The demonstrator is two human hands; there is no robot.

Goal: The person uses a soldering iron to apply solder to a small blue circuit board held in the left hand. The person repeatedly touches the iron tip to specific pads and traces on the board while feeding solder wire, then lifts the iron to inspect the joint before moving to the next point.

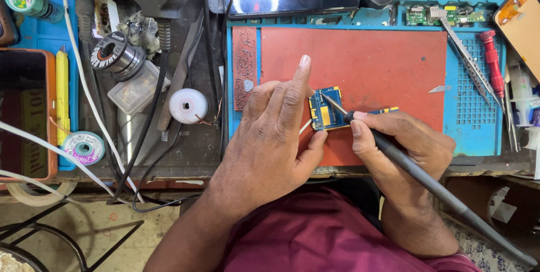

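In the head view, the small blue circuit board (327, 109) lies flat on the red mat (388, 58), near its lower middle part, and the mat sits on the blue tray (475, 131) of the worktop (191, 143).

The left hand (270, 137) rests beside the board on its left side. Its index finger is stretched out over the mat, and the other fingers curl down toward the board's left edge, it seems to keep the board from sliding. I cannot tell if its grip is really closed on something, because the fingertips are hidden behind the hand itself.

The right hand (399, 143) has its grip closed around a dark soldering iron (405, 165), held like a pen. The thin tip touches the upper part of the board, and the handle runs back toward the lower right.

Tweezers (469, 58) and a red screwdriver (493, 61) lie at the right of the mat, within easy reach. A solder spool (114, 53) stands well apart at the left.
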